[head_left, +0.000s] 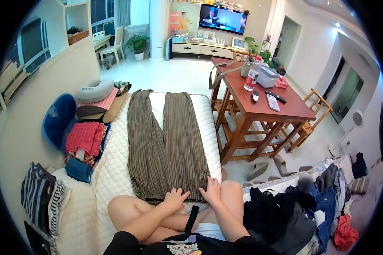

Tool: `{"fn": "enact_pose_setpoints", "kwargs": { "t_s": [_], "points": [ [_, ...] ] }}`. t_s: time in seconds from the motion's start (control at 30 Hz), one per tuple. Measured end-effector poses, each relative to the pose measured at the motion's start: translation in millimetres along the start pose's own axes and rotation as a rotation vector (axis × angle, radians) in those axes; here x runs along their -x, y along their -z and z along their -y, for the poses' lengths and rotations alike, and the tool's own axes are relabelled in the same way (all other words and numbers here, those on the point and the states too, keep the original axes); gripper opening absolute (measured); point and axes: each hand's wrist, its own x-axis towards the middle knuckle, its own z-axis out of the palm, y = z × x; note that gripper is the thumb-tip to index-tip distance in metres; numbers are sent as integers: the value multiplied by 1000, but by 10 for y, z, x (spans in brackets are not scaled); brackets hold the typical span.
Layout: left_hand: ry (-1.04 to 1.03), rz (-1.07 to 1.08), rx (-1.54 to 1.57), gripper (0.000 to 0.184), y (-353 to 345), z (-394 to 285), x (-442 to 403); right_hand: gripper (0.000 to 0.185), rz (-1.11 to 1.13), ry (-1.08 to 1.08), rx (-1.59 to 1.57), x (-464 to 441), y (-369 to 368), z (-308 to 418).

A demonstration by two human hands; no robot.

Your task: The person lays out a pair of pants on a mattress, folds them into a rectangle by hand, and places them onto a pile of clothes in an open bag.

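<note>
**Reaching forward, palms down**

My left hand (176, 200) and right hand (210, 191) lie near each other but apart, fingers pointing far, thumbs turned inward. The right sits slightly farther. My left forearm (151, 221) slants rightward, my right forearm (228, 219) leftward, above my folded legs (134, 208).

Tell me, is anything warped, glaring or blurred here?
Head view: walls lean within black curved corners; head view: a ceiling light glares; head view: a round grey blur sits over the piled clothes, while the striped trousers look fairly sharp.
</note>
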Motion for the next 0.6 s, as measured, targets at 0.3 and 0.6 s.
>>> {"fn": "enact_pose_setpoints", "kwargs": {
  "t_s": [0.3,0.6],
  "points": [
    [314,-110,97,58,417,480,174,90,306,-203,-411,64,-70,-298],
    [583,512,168,59,183,1363,399,73,305,-267,-927,177,22,-153]
  ]
}}
